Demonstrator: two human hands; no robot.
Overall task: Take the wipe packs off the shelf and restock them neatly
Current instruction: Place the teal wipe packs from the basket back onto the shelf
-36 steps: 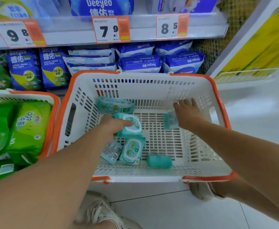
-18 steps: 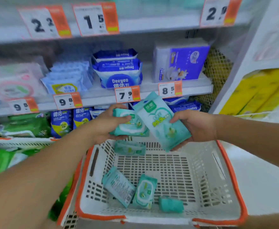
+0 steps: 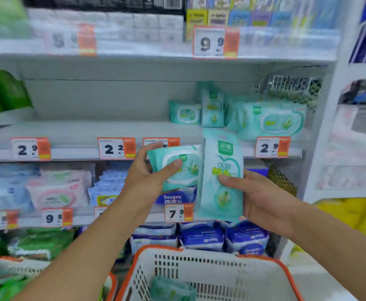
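Note:
My left hand (image 3: 144,174) grips a small teal wipe pack with a white lid (image 3: 184,170), held flat in front of the shelf edge. My right hand (image 3: 258,198) holds a taller teal wipe pack (image 3: 223,170) upright, right beside the small one. Both packs hover just below the grey shelf (image 3: 86,131), whose left and middle are bare. At the shelf's right end stand several matching teal packs (image 3: 269,120), some upright, some lying flat. One more teal pack (image 3: 171,290) lies in the white basket (image 3: 199,257) below.
Price tags (image 3: 116,147) line the shelf edges. Blue and pink wipe packs (image 3: 58,190) fill the shelf below, dark blue packs (image 3: 201,237) the one under it. A second basket with green packs (image 3: 15,285) sits at the lower left. A white rack (image 3: 355,148) stands on the right.
Both hands lifted the two teal packs out of the basket and raised them up toward the half-bare shelf. My view tilted upward with them.

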